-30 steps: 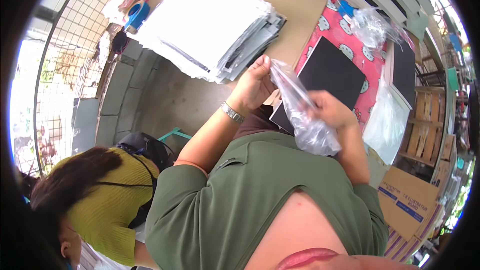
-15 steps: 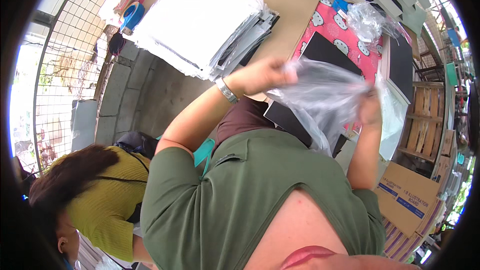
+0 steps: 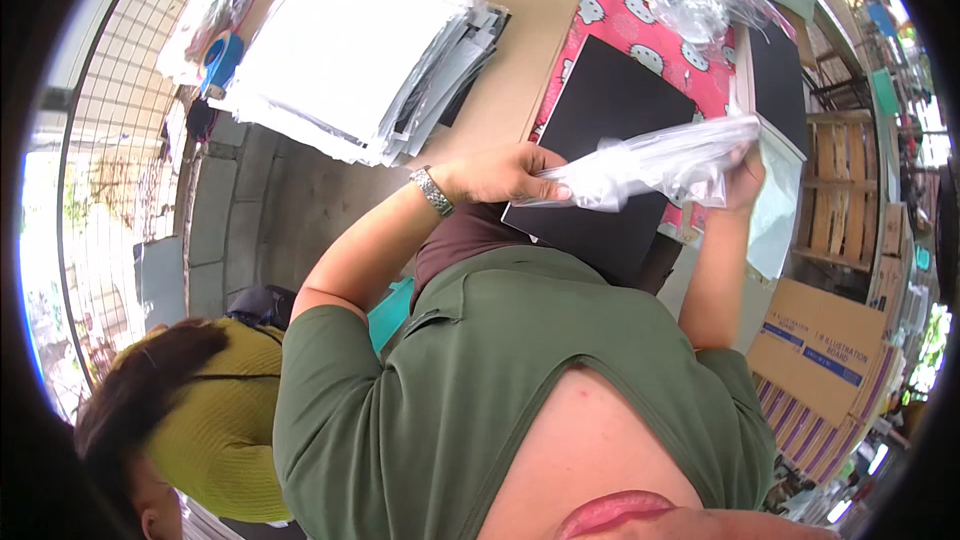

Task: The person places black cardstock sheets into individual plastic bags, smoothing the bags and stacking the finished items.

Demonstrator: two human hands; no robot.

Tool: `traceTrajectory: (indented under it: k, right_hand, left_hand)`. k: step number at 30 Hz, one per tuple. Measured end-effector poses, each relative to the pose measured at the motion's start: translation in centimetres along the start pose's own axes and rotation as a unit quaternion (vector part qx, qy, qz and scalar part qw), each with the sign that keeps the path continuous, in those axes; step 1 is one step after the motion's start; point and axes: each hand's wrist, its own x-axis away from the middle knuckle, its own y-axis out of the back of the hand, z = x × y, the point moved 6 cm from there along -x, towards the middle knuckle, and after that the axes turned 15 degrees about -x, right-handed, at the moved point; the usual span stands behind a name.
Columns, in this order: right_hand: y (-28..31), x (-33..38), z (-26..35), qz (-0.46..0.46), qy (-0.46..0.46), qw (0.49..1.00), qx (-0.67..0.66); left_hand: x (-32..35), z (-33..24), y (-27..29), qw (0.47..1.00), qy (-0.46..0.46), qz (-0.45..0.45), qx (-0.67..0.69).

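Note:
A clear plastic bag (image 3: 650,162), bunched lengthwise into a loose strip, is stretched between my hands. At its left end my left hand (image 3: 512,175), with a metal watch on the wrist, is closed on the plastic. My right hand (image 3: 742,180) grips the other end, its fingers partly covered by the folds. Beneath the bag lies a black board (image 3: 600,105), tilted on the table and reaching to my waist. The board's right part is partly hidden by the bag.
To the left stands a tall stack of plastic-wrapped white sheets (image 3: 350,50) on a brown board (image 3: 545,0). A tape dispenser (image 3: 218,62) sits beside it. Crumpled plastic (image 3: 690,5) lies on the pink patterned cover (image 3: 628,15). Another person (image 3: 215,420) bends close at my left.
The plastic bag has gone from spread and billowing to gathered into a narrow strip. My left hand has moved slightly left and down. More of the black board shows.

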Motion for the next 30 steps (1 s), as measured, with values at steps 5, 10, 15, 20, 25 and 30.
traceTrajectory:
  k: [5, 10, 15, 20, 25, 30]
  right_hand:
    - [4.0, 0.8, -2.1, 0.038, -0.216, 0.885, 0.41]
    - [4.4, 0.1, 0.3, 0.114, -0.034, 0.977, 0.177]
    - [3.8, -3.5, 0.4, 0.15, -0.12, 0.98, 0.049]
    - [8.3, -7.4, 3.9, -0.013, -0.102, 0.954, 0.28]
    - [13.0, -13.1, 4.8, -0.101, 0.078, 0.69, 0.712]
    - [14.2, -14.1, 2.6, -0.092, 0.042, 0.45, 0.887]
  left_hand:
    - [1.2, -0.9, 7.5, 0.867, -0.239, -0.169, 0.403]
    - [0.2, 2.5, 4.6, 0.875, -0.098, -0.087, 0.466]
    - [-5.1, 6.3, 6.4, 0.964, -0.072, -0.023, 0.253]
    - [-11.3, 4.0, 13.5, 0.905, -0.086, -0.135, 0.394]
    - [-18.9, 6.3, 18.2, 0.892, 0.146, -0.404, -0.139]
    - [-21.7, 7.5, 18.2, 0.852, 0.189, -0.374, -0.314]
